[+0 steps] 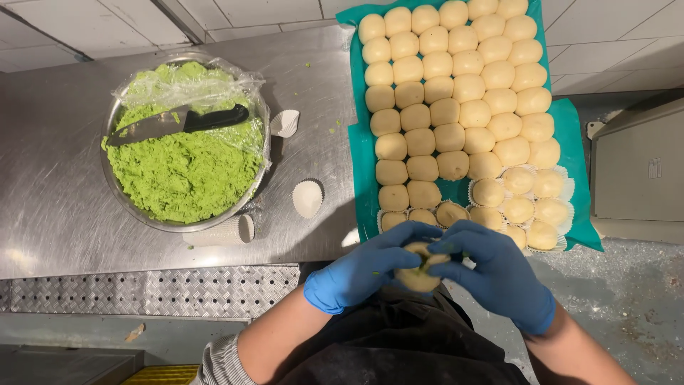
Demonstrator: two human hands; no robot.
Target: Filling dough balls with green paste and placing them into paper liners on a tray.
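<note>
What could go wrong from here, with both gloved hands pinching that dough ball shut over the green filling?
1. The dough ball shows green at its seam between the left hand and right hand; filling might leak.
2. It is held off the counter edge, so a slip could drop it.
3. Green smears on gloves may mark the tray's balls.

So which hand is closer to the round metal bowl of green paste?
The left hand. It is just right of and below the round metal bowl of green paste; the right hand is farther right, under the teal tray. Both cup a dough ball.
</note>
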